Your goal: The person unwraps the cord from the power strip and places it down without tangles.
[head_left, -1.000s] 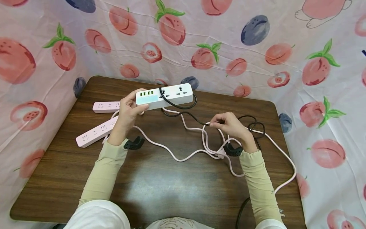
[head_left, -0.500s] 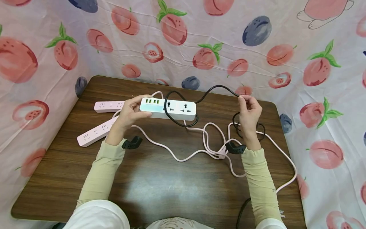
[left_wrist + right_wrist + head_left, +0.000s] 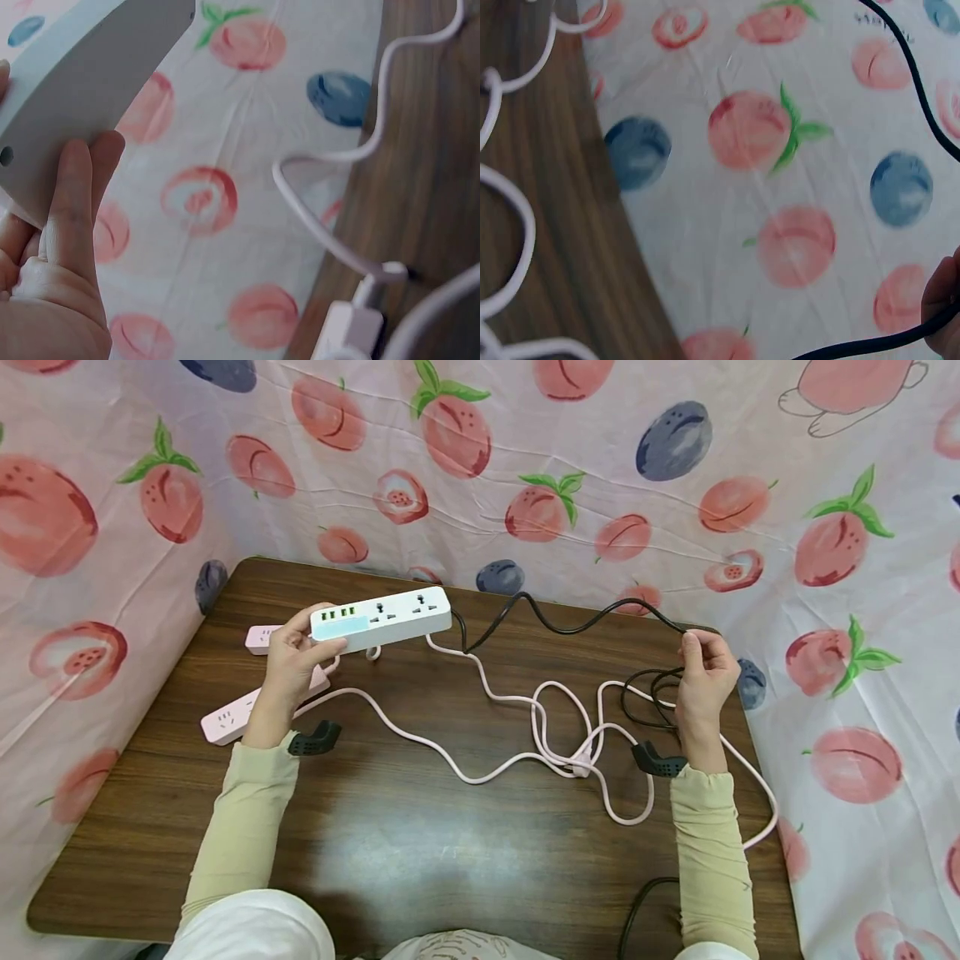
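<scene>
In the head view, my left hand [image 3: 288, 664] grips the left end of a white power strip [image 3: 405, 633], thumb in front, sockets and USB ports upward. The strip is held above the table, tilted up to the right. The left wrist view shows its grey-looking underside [image 3: 90, 105] with fingers [image 3: 71, 195] against it. Far to the right, my right hand [image 3: 707, 681] pinches the strip's black cord [image 3: 564, 632] between thumb and fingers. The cord hangs in a wavy line between both hands. In the right wrist view only a part of that hand [image 3: 941, 304] shows.
Two pink power strips lie at the left: a front one [image 3: 225, 718] and a back one [image 3: 258, 639], both partly behind my left arm. Their pink cord [image 3: 472, 781] loops across the wooden table around a pink plug [image 3: 582, 764]. Loose black loops [image 3: 637, 722] lie beside my right wrist.
The black cord's loop around the white strip has come off. My right hand has carried the cord up and to the right; my left hand has moved left with the strip.
</scene>
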The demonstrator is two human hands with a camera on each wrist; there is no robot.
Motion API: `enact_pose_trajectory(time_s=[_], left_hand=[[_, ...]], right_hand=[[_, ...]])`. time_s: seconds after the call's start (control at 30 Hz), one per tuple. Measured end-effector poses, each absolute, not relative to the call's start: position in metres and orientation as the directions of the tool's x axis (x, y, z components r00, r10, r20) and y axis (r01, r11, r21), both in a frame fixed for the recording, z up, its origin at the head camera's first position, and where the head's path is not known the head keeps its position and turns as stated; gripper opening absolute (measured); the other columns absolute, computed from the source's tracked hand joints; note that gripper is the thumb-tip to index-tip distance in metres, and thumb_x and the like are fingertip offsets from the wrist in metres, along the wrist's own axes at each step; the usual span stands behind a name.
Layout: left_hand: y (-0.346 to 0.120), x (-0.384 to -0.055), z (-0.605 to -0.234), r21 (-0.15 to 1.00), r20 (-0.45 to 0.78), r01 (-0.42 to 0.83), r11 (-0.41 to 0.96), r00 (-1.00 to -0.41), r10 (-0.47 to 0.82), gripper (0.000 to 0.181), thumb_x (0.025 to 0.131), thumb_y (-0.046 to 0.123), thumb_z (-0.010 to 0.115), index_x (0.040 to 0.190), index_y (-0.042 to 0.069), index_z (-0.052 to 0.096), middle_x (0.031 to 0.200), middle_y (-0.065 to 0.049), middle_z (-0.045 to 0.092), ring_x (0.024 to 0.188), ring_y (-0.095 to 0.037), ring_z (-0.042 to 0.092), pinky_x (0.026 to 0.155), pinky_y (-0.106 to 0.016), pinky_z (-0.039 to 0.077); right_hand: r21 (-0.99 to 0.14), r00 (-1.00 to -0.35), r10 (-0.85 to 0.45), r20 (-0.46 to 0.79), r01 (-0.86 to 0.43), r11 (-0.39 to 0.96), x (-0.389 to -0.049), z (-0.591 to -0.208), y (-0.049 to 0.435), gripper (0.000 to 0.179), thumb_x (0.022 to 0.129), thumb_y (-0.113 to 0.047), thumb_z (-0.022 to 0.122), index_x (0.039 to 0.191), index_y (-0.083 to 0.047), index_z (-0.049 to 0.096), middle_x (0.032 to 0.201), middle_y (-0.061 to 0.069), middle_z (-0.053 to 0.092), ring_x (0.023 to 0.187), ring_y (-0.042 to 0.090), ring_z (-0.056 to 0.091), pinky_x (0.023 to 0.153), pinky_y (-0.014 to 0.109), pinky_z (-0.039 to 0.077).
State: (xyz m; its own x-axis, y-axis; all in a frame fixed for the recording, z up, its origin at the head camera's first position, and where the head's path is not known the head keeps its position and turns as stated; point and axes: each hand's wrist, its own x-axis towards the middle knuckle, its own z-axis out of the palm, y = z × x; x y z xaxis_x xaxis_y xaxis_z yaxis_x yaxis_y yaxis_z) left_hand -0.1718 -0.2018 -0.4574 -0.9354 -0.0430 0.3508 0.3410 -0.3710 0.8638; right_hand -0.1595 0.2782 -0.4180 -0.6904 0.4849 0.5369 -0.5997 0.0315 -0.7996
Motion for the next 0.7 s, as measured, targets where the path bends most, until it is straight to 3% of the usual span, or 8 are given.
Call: enact_pose_trajectory(time_s=[0.1, 0.33, 0.7], left_hand=[[-0.211, -0.169, -0.465, 0.865, 0.335, 0.34, -0.37, -0.939, -0.081, 0.045, 0.075, -0.028, 0.054, 0.11, -0.001, 0.064, 0.101, -0.009, 0.062, 0.088, -0.014, 0.064, 0.07, -0.02, 0.054], [-0.223, -0.16, -0.484, 0.889, 0.281, 0.296, -0.349, -0.955, -0.092, 0.044, 0.077, -0.026, 0.056, 0.116, -0.007, 0.058, 0.102, -0.008, 0.061, 0.087, -0.013, 0.066, 0.068, -0.022, 0.054], [-0.224, -0.151, -0.505, 0.935, 0.173, 0.194, -0.296, -0.98, -0.094, 0.05, 0.076, -0.022, 0.061, 0.118, 0.005, 0.059, 0.104, -0.003, 0.061, 0.084, -0.008, 0.066, 0.07, -0.019, 0.053]], right_hand=[[-0.833, -0.724, 0.448, 0.524, -0.545, 0.095, -0.154, -0.425, 0.287, 0.012, 0.086, 0.008, 0.06, 0.075, 0.006, 0.065, 0.064, -0.001, 0.056, 0.058, 0.01, 0.048, 0.055, 0.018, 0.038], [-0.872, -0.805, 0.345, 0.483, -0.405, 0.274, -0.142, -0.438, 0.292, 0.016, 0.086, 0.01, 0.057, 0.084, 0.025, 0.053, 0.063, -0.008, 0.056, 0.054, 0.003, 0.045, 0.05, 0.013, 0.035], [-0.879, -0.872, 0.272, 0.408, -0.294, 0.375, -0.138, -0.465, 0.296, 0.014, 0.087, 0.008, 0.059, 0.085, 0.021, 0.058, 0.066, 0.0, 0.056, 0.055, 0.0, 0.044, 0.05, 0.011, 0.035]])
